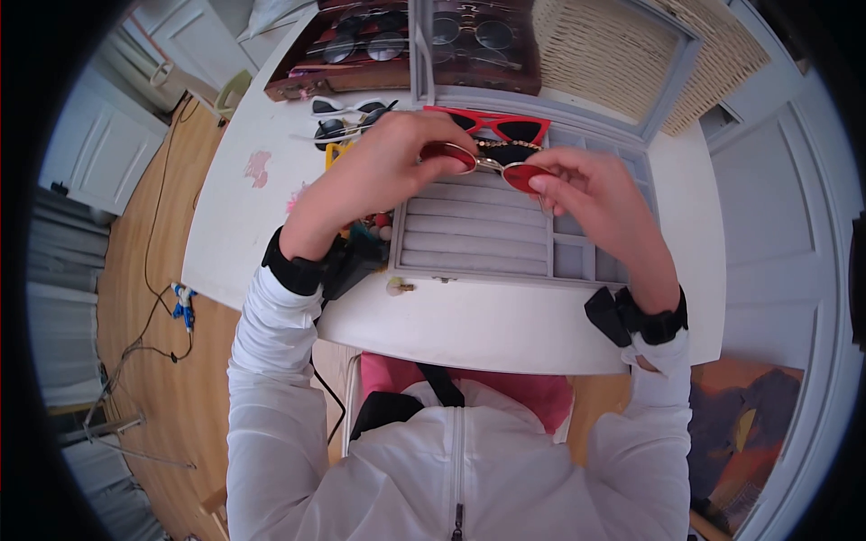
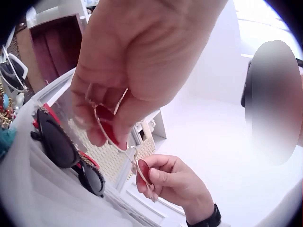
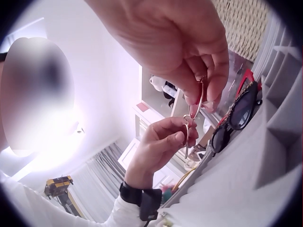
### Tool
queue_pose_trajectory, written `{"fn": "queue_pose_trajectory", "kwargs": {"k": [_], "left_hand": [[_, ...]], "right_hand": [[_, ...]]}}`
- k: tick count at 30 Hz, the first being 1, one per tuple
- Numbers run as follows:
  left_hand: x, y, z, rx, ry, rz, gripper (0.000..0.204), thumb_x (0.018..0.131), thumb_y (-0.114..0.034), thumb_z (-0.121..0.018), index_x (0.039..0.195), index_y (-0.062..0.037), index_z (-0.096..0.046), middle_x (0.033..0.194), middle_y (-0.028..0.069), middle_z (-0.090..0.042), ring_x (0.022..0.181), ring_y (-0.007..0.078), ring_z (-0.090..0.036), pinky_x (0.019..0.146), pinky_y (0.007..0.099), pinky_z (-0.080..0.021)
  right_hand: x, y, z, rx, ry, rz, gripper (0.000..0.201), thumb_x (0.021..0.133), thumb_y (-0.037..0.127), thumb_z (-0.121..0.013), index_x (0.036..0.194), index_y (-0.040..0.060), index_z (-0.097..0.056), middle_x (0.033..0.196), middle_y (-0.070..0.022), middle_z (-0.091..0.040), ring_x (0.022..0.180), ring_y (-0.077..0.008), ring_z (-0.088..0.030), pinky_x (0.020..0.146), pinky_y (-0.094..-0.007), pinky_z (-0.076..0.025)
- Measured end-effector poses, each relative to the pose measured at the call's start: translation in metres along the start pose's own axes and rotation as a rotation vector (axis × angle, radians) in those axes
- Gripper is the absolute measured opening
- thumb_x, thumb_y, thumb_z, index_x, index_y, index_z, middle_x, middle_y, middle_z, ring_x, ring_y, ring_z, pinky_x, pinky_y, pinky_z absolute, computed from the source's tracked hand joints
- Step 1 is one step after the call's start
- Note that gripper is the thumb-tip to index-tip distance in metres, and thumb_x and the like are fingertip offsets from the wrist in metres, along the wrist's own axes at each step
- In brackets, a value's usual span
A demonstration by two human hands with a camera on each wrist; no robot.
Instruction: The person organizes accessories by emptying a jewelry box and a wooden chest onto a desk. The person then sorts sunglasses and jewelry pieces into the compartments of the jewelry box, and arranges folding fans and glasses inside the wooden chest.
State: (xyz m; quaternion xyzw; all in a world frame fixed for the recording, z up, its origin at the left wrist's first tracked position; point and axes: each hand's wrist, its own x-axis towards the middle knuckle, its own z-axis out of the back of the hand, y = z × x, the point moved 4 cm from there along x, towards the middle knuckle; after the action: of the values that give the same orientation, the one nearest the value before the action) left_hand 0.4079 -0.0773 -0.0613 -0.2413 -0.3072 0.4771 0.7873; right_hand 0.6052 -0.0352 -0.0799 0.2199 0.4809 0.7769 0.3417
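A pair of sunglasses [image 1: 521, 178] with round red lenses and a thin gold frame is held up between both hands, above a grey jewellery box [image 1: 469, 275]. My left hand [image 1: 383, 167] pinches one lens side between thumb and fingers. At the other lens, my right hand [image 1: 603, 191] pinches the rim. In the left wrist view, black sunglasses [image 2: 57, 144] with decorated gold upper rims lie behind the held pair. Red-framed sunglasses [image 1: 537, 129] with dark pointed lenses lie at the back of the box. Part of the left red lens is covered by fingers.
The box's clear lid [image 1: 672, 90] stands raised at the back. Padded ring rows [image 1: 474, 224] and small compartments [image 1: 570, 260] fill its inside. More sunglasses [image 1: 347, 124] lie to the left, near beaded trinkets. A brown case [image 1: 298, 86] of glasses and a woven basket [image 1: 722, 81] stand behind.
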Motion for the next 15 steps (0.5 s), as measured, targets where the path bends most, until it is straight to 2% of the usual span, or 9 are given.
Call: {"fn": "queue_pose_trajectory", "kwargs": {"k": [1, 3, 4, 6, 10, 12, 13, 14, 15], "left_hand": [[0.001, 0.009, 0.0, 0.0, 0.016, -0.007, 0.016, 0.08, -0.001, -0.063, 0.095, 0.0021, -0.063, 0.085, 0.0076, -0.063, 0.075, 0.016, -0.059, 0.064, 0.0281, -0.046], [0.002, 0.031, 0.007, 0.032, -0.06, 0.18, 0.016, 0.08, 0.002, -0.062, 0.095, 0.0037, -0.062, 0.086, 0.0069, -0.063, 0.078, 0.0142, -0.06, 0.069, 0.0263, -0.048], [0.0, 0.037, 0.007, 0.015, -0.047, 0.21, 0.015, 0.079, 0.004, -0.063, 0.094, 0.0054, -0.062, 0.086, 0.0067, -0.064, 0.077, 0.0135, -0.061, 0.071, 0.0251, -0.048], [-0.002, 0.039, 0.005, 0.012, -0.058, 0.215, 0.015, 0.078, 0.002, -0.063, 0.092, 0.004, -0.064, 0.084, 0.0092, -0.065, 0.074, 0.0163, -0.062, 0.069, 0.027, -0.049], [-0.004, 0.043, 0.003, 0.075, -0.103, 0.212, 0.013, 0.074, -0.001, -0.066, 0.087, 0.0015, -0.067, 0.077, 0.0116, -0.066, 0.068, 0.0197, -0.062, 0.066, 0.0287, -0.049], [-0.004, 0.041, 0.003, 0.096, -0.097, 0.234, 0.013, 0.074, -0.002, -0.067, 0.086, 0.0009, -0.068, 0.075, 0.0117, -0.066, 0.066, 0.0199, -0.062, 0.064, 0.0289, -0.049], [-0.005, 0.042, 0.002, 0.13, -0.098, 0.245, 0.013, 0.073, -0.003, -0.067, 0.085, 0.0003, -0.068, 0.073, 0.0118, -0.066, 0.065, 0.02, -0.062, 0.063, 0.029, -0.048], [-0.006, 0.046, 0.001, 0.152, -0.066, 0.249, 0.011, 0.075, -0.002, -0.067, 0.086, 0.001, -0.066, 0.077, 0.0069, -0.066, 0.065, 0.0125, -0.057, 0.059, 0.0255, -0.044], [-0.007, 0.048, 0.001, 0.144, -0.061, 0.257, 0.011, 0.075, -0.002, -0.067, 0.086, 0.001, -0.066, 0.077, 0.0069, -0.066, 0.065, 0.0125, -0.057, 0.059, 0.0255, -0.044]], "right_hand": [[0.009, -0.007, 0.002, -0.058, -0.007, 0.037, 0.019, 0.086, 0.007, -0.058, 0.103, -0.0008, -0.061, 0.075, -0.0014, -0.061, 0.065, -0.0064, -0.053, 0.061, -0.021, -0.045], [0.02, -0.015, 0.004, -0.098, -0.027, 0.061, 0.017, 0.085, 0.005, -0.058, 0.1, -0.0014, -0.061, 0.073, -0.0016, -0.061, 0.064, -0.0063, -0.053, 0.06, -0.0214, -0.045], [0.025, -0.015, 0.005, -0.171, -0.039, 0.053, 0.014, 0.084, 0.004, -0.058, 0.096, -0.0024, -0.06, 0.073, -0.0023, -0.061, 0.064, -0.0068, -0.053, 0.06, -0.0217, -0.045], [0.028, -0.018, 0.002, -0.188, -0.061, 0.08, 0.007, 0.082, 0.0, -0.059, 0.087, -0.0044, -0.058, 0.072, -0.0039, -0.06, 0.062, -0.0083, -0.054, 0.059, -0.0227, -0.045], [0.029, -0.024, -0.003, -0.26, -0.063, 0.05, 0.009, 0.08, 0.0, -0.062, 0.087, -0.0039, -0.059, 0.072, -0.0044, -0.06, 0.063, -0.0085, -0.055, 0.059, -0.0232, -0.045], [0.027, -0.022, -0.001, -0.304, -0.132, 0.009, 0.008, 0.075, 0.002, -0.065, 0.082, -0.0024, -0.062, 0.073, -0.0134, -0.062, 0.064, -0.0191, -0.06, 0.06, -0.0289, -0.046], [0.027, -0.024, -0.002, -0.302, -0.124, -0.003, 0.008, 0.075, 0.002, -0.065, 0.082, -0.0024, -0.062, 0.073, -0.0134, -0.062, 0.064, -0.0191, -0.06, 0.06, -0.0289, -0.046], [0.027, -0.022, -0.003, -0.396, -0.146, 0.06, 0.011, 0.076, 0.002, -0.066, 0.085, -0.0016, -0.062, 0.073, -0.0084, -0.061, 0.064, -0.0139, -0.057, 0.059, -0.0257, -0.045], [0.026, -0.02, -0.004, -0.489, -0.166, 0.125, 0.014, 0.076, 0.002, -0.067, 0.088, -0.0008, -0.061, 0.072, -0.0035, -0.06, 0.064, -0.0086, -0.055, 0.059, -0.0225, -0.045]]}}
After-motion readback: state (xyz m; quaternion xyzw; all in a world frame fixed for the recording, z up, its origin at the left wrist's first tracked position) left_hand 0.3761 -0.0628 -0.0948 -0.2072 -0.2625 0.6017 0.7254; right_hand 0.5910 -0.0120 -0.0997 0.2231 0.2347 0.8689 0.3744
